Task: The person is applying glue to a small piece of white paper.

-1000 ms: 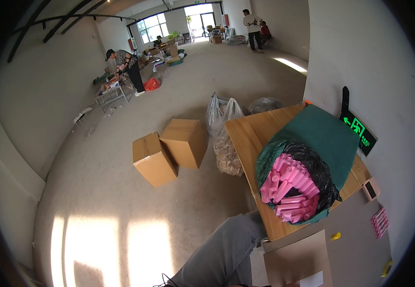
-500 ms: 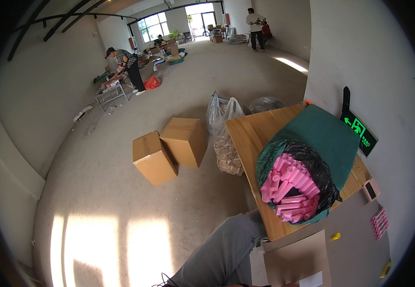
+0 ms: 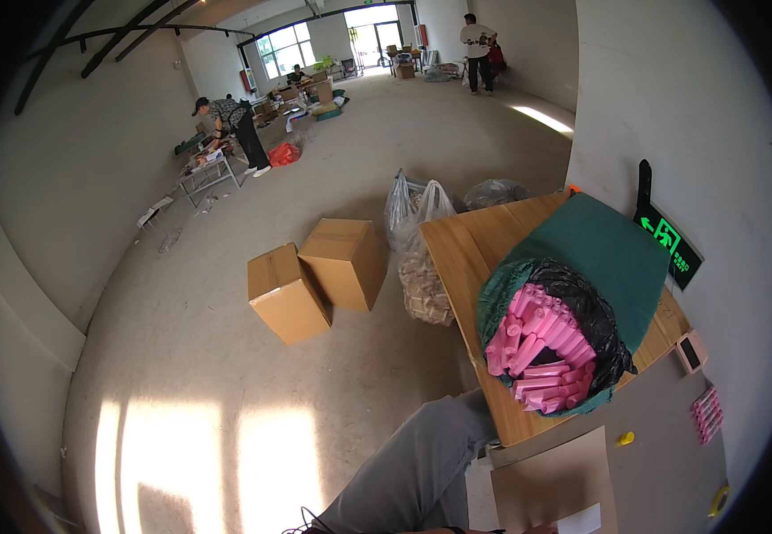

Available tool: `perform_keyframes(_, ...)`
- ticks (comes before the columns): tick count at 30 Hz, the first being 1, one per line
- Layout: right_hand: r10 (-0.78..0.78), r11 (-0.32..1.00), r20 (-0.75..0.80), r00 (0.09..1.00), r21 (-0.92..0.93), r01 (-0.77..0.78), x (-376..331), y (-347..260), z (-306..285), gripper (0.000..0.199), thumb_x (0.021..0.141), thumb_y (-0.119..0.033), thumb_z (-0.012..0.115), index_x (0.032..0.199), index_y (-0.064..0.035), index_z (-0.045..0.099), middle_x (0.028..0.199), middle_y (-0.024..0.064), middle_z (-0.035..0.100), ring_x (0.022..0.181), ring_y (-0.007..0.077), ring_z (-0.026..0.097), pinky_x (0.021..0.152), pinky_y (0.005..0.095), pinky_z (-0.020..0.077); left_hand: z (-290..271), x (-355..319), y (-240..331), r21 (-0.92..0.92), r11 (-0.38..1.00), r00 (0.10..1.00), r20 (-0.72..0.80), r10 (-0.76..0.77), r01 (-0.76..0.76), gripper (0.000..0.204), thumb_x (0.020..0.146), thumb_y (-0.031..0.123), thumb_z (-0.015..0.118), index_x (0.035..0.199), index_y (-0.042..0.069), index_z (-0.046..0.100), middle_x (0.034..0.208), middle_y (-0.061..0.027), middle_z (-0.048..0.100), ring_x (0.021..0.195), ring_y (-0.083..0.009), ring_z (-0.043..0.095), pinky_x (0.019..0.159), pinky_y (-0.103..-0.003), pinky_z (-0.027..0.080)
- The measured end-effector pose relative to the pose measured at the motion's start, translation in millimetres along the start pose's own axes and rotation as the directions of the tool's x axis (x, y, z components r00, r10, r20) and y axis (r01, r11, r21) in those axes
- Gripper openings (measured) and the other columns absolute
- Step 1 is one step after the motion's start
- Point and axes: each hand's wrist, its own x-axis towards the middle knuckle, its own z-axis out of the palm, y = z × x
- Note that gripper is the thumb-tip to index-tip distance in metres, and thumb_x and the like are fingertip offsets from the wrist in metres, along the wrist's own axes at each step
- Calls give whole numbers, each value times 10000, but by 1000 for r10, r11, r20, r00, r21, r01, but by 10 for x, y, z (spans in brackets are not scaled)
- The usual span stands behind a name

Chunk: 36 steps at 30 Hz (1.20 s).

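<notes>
Pink plastic tubes (image 3: 542, 343) lie heaped in the mouth of a green fabric sack (image 3: 613, 249) lined with black plastic film (image 3: 595, 311). The sack lies on its side on the pale wooden tabletop (image 3: 466, 258), just to your right and ahead of your grey-trousered knee (image 3: 422, 463). Neither of your hands shows in the view, so I cannot tell whether your fingers are open or closed. Judging by how loosely the tubes sit at the sack's open end, near the tabletop's edge, you do best to take them from the top of the heap and steady the sack's rim with your other hand, so the rest do not roll off toward the floor. The brown cardboard sheet (image 3: 551, 485) close to you looks a flat enough spot to lay them on.
</notes>
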Motion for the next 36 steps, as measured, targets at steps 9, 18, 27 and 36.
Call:
perform_keyframes(9,-9,996,-11,1000,85,10,-76,-43,94,239,837,-336,546,931,-126,609,695,-29,442,622,88,412,607,281,386,-38,-28,29,-109,987,992,42,-115,119,281,788,30,472,1006,-43,633,1108,-242,582,1092,-367,510,952,-434,411)
perform_keyframes(18,-335,885,-2,942,-343,314,-491,-243,296,268,880,-321,553,912,-59,598,787,37,556,674,105,497,600,204,424,256,-76,241,-327,834,874,-51,-484,443,297,923,136,330,1051,-44,528,1318,-308,378,1313,-457,224,1047,-620,166)
perform_keyframes(27,-49,971,-129,990,228,78,159,263,-129,213,897,-272,605,971,-72,604,726,48,612,574,143,589,495,238,474,1,-138,-276,32,993,993,23,-114,113,313,942,136,321,1089,-46,529,1153,-243,502,1089,-390,479,958,-413,387)
perform_keyframes(36,-333,710,53,942,-644,287,60,314,32,259,794,-124,711,988,-16,580,848,79,617,719,156,609,655,268,497,-220,-83,90,257,965,994,106,23,-50,297,905,98,434,1139,-39,557,1145,-119,562,1186,-236,464,1048,-463,292)
